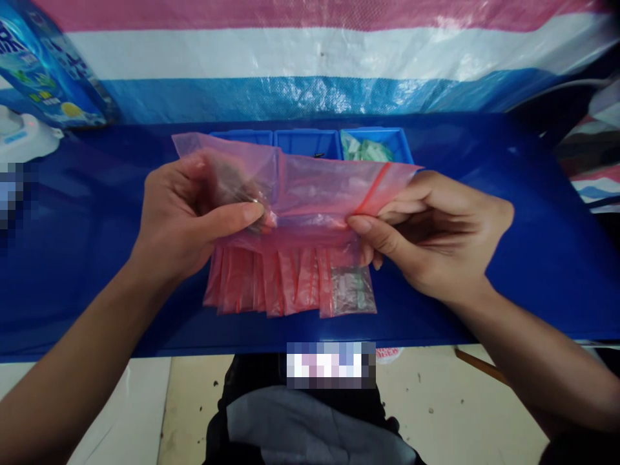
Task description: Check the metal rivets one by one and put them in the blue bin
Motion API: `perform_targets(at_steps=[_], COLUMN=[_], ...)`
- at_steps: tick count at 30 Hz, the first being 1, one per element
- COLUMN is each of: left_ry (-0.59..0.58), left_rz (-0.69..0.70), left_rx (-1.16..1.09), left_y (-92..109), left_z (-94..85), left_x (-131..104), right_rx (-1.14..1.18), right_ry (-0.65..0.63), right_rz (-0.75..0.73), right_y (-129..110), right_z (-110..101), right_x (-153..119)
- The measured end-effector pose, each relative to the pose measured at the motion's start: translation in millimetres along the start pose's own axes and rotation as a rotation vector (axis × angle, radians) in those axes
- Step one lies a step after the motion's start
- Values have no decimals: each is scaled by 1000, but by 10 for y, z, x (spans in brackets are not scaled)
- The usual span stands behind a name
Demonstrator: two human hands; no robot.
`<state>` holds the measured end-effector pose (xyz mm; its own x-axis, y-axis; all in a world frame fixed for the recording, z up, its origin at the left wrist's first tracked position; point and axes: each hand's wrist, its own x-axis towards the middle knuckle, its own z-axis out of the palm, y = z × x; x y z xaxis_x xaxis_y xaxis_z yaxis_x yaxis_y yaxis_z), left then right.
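Note:
A pink see-through zip bag [314,184] is stretched sideways between both hands above the table. At its left end, my left hand [188,206] closes on it, thumb on the front, over a dark, partly shiny lump inside that I cannot make out. The thumb and fingers of my right hand [421,232] pinch the other end, beside the red zip strip [372,188]. Below, a row of overlapping pink zip bags [271,284] lies on the table. The rightmost bag [356,290] shows clear and greenish contents.
Behind the hands stand three blue bins [310,139]; the right one holds green-tinted plastic packets [371,150]. A blue printed pack [53,71] and a white device [26,135] are at the left. A striped sheet [320,55] backs the blue table [523,258].

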<state>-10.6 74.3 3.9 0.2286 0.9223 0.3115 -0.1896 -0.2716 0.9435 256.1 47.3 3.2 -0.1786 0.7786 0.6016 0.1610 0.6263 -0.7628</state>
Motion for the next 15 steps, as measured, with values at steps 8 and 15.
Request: perform_targets(at_steps=[8, 15], left_ry=[17, 2], left_rz=[22, 27], left_rx=[22, 126], left_y=[-6, 7], left_z=[-38, -99], left_x=[32, -22], right_rx=[40, 50], right_ry=[-56, -76], right_rz=[-27, -9], right_y=[23, -8], right_z=[0, 5], right_x=[-19, -42])
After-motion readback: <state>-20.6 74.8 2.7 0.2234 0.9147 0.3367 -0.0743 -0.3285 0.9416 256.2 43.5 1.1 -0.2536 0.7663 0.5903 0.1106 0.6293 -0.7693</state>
